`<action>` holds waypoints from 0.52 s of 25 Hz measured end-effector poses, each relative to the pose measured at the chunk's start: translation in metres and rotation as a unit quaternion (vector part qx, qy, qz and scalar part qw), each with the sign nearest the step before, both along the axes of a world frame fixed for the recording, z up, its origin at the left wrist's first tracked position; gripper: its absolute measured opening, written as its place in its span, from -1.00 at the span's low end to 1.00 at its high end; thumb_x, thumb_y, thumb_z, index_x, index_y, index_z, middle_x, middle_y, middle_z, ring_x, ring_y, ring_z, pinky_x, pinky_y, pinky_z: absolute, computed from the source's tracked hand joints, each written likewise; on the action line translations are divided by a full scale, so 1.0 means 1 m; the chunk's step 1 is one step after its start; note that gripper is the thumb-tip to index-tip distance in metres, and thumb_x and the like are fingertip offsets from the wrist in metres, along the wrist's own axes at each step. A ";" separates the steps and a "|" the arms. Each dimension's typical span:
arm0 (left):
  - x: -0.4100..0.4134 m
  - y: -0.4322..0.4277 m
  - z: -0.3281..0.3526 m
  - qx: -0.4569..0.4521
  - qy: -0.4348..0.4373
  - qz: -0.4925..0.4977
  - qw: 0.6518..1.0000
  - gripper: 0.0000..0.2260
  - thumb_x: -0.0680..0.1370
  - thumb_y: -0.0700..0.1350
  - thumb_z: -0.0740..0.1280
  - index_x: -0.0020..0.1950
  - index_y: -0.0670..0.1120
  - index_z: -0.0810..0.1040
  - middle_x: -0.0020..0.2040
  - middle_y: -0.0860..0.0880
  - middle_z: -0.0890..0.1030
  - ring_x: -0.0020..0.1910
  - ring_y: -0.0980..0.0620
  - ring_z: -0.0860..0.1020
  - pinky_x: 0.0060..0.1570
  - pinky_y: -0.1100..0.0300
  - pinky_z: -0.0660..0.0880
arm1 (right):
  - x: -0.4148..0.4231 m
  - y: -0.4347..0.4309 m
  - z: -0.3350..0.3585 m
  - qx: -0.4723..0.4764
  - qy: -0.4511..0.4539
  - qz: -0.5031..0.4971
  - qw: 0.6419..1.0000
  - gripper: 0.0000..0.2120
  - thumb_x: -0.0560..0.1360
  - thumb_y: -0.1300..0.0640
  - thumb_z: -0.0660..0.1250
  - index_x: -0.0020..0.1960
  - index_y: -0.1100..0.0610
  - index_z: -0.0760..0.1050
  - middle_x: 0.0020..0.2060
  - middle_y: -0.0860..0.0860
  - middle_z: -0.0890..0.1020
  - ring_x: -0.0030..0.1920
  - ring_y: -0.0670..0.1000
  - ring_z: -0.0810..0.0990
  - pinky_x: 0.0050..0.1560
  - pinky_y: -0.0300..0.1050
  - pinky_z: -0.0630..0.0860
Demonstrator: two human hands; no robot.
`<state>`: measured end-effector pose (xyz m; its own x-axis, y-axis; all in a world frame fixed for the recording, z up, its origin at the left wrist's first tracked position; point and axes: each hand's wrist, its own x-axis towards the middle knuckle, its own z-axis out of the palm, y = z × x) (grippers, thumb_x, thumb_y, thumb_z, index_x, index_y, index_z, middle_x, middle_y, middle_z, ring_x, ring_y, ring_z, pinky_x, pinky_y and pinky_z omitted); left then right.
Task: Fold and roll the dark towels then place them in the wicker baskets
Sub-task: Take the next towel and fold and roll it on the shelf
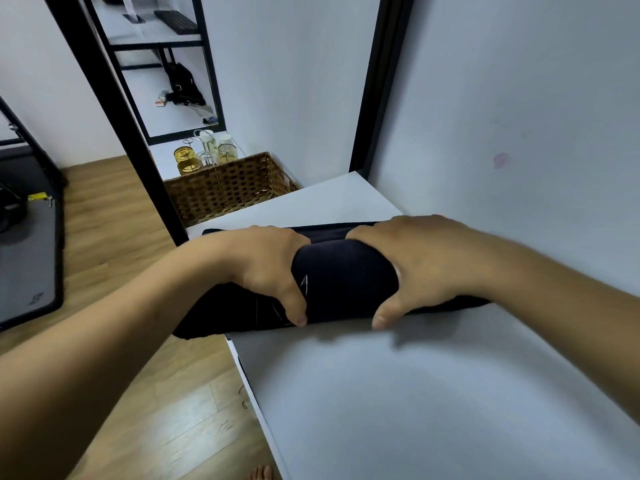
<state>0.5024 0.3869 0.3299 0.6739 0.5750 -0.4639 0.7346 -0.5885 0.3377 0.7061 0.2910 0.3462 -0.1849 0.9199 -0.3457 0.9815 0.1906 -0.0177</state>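
Both bare forearms reach forward from the near edge. The left hand (266,268) and right hand (412,265) sit side by side, palms down, fingers curled over and thumbs pointing near, clamped on the rolled dark towel (343,275).

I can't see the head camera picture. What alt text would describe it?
Two bare hands, left hand and right hand, press down on a dark towel partly rolled on a white table. Beyond the table's far end, a wicker basket sits by some glass jars on a lower shelf, above a wooden floor.
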 end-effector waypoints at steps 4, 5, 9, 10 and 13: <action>0.002 -0.004 0.000 0.041 0.016 -0.005 0.999 -0.36 0.11 0.28 0.61 0.10 0.17 0.47 -0.02 0.17 0.60 -0.05 0.08 0.57 -0.01 0.08 0.54 | -0.008 0.002 -0.010 -0.006 0.012 -0.036 0.999 -0.27 0.09 -0.41 0.52 0.12 -0.18 0.33 -0.12 -0.19 0.57 -0.10 -0.06 0.56 -0.10 -0.04 0.56; 0.001 -0.009 -0.002 0.100 0.021 -0.012 0.995 -0.32 0.11 0.34 0.56 0.14 0.18 0.43 -0.01 0.17 0.58 -0.03 0.06 0.56 -0.04 0.07 0.53 | -0.006 0.009 -0.008 -0.059 0.049 -0.063 0.995 -0.32 0.09 -0.36 0.56 0.10 -0.19 0.39 -0.13 -0.19 0.59 -0.10 -0.08 0.58 -0.08 -0.05 0.58; -0.004 -0.024 -0.016 0.297 -0.005 -0.071 0.952 -0.23 0.12 0.42 0.41 0.25 0.17 0.32 0.01 0.13 0.50 0.01 0.01 0.48 -0.05 0.04 0.46 | 0.003 0.029 -0.009 -0.236 0.223 -0.144 0.935 -0.54 0.21 -0.04 0.64 0.08 -0.10 0.62 -0.08 -0.11 0.74 -0.07 0.00 0.73 0.09 0.07 0.65; -0.006 -0.024 -0.018 0.311 -0.008 -0.074 0.948 -0.22 0.12 0.42 0.40 0.25 0.16 0.33 0.01 0.13 0.50 0.00 0.01 0.47 -0.05 0.04 0.46 | 0.002 0.029 -0.011 -0.252 0.241 -0.155 0.924 -0.56 0.23 0.00 0.64 0.08 -0.05 0.64 -0.06 -0.06 0.75 -0.05 0.05 0.74 0.11 0.11 0.64; -0.005 -0.019 -0.018 0.307 -0.017 -0.091 0.947 -0.30 0.13 0.40 0.41 0.17 0.16 0.36 -0.03 0.13 0.53 -0.04 0.01 0.51 -0.10 0.07 0.46 | -0.001 0.022 -0.014 -0.255 0.271 -0.181 0.910 -0.56 0.24 0.00 0.63 0.10 -0.02 0.65 -0.04 -0.01 0.75 -0.04 0.08 0.74 0.13 0.13 0.63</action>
